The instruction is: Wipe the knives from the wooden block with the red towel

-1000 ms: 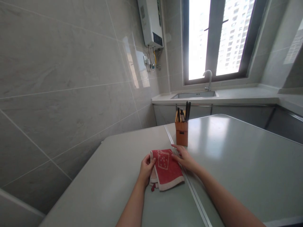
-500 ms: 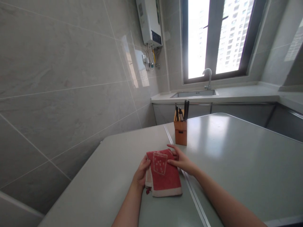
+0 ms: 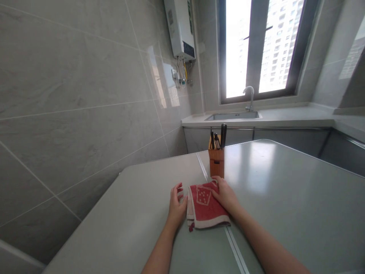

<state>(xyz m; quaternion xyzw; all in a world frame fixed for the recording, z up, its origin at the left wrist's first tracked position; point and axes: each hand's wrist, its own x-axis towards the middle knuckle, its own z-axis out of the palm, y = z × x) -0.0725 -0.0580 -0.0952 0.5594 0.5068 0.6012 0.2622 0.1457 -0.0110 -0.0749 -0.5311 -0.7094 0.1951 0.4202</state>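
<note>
A folded red towel [image 3: 205, 207] with a white edge and a white printed pattern lies on the grey table [image 3: 285, 198], across its centre seam. My right hand [image 3: 226, 195] rests on the towel's far right corner with the fingers laid flat on the cloth. My left hand [image 3: 177, 203] is at the towel's left edge, fingers apart and slightly lifted, holding nothing. A wooden knife block [image 3: 216, 162] with several dark handles stands just behind the towel.
A tiled wall runs along the left of the table. Behind the table a counter holds a sink [image 3: 234, 115] with a tap [image 3: 249, 96] under a window. A white water heater [image 3: 180, 27] hangs on the wall.
The towel has slid a little to the right on the table. My left hand has let go of its left edge and opened. My right hand has moved onto the far right corner.
</note>
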